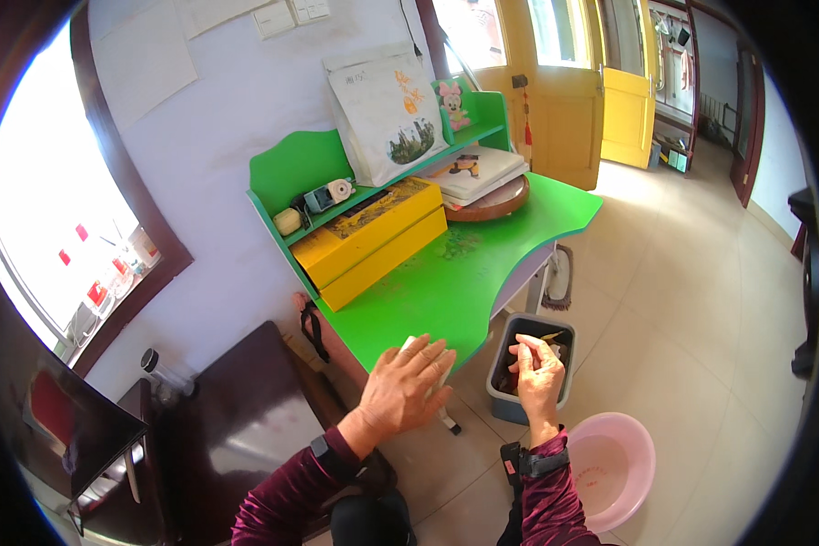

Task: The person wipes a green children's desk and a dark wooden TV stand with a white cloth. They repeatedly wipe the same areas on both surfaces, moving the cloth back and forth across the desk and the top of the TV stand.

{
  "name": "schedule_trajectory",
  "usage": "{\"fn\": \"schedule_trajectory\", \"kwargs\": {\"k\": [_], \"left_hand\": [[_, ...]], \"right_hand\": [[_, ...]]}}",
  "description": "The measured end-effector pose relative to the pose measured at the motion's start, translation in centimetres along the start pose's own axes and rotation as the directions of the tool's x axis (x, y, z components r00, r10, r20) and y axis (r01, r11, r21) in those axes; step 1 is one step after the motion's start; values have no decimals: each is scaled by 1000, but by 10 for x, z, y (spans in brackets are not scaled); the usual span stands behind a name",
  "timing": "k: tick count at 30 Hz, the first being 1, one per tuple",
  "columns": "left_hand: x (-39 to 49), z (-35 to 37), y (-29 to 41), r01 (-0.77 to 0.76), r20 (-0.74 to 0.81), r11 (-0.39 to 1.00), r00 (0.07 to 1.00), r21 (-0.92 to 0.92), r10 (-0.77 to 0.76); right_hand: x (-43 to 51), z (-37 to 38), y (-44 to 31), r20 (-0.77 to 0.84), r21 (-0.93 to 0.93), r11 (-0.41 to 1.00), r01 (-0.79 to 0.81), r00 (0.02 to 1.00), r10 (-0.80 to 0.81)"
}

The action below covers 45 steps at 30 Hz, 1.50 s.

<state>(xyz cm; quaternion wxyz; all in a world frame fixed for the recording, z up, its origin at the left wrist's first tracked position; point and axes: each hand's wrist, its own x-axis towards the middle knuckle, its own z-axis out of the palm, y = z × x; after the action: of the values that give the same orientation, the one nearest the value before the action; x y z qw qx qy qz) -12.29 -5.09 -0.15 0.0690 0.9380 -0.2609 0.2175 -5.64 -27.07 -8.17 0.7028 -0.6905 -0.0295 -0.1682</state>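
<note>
My left hand (409, 385) is at the near end of the green desk (430, 327), back upward and fingers spread over a white cloth-like thing (407, 343). Most of that white thing is hidden beneath the palm. Above a grey waste bin (568, 382) is my right hand (538, 372), its thumb and fingertips drawn together. No object shows between those fingers. Inside the bin lies mixed rubbish, partly covered by the hand.
A pink plastic basin (638, 450) stands on the tiled floor near my right forearm. Along the desk's back are a yellow box (382, 239), a large white bag (382, 109) and a round wooden-rimmed object (512, 201). A dark glossy table (246, 396) is at left.
</note>
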Motion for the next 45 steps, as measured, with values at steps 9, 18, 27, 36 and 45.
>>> {"fn": "schedule_trajectory", "kwargs": {"k": [9, 18, 27, 36, 45], "left_hand": [[6, 10, -117, 197, -74, 964, 974, -177, -213], [1, 18, -130, 287, -150, 955, 944, -70, -295], [-14, -3, -12, 132, -105, 991, 985, -17, -134], [-33, -7, 16, 63, -48, 998, 997, 8, -63], [-43, 9, 34, 111, -171, 993, 980, 50, -100]], "right_hand": [[-3, 4, 19, 40, -44, 999, 5, 999, -3], [-18, 13, 6, 160, -85, 946, 313, 941, -297], [-19, 7, 14, 150, -41, 983, 180, 974, -172], [-14, -3, 15, 137, -90, 985, 145, 982, -132], [7, -32, 18, -27, -60, 989, 132, 991, -134]]}}
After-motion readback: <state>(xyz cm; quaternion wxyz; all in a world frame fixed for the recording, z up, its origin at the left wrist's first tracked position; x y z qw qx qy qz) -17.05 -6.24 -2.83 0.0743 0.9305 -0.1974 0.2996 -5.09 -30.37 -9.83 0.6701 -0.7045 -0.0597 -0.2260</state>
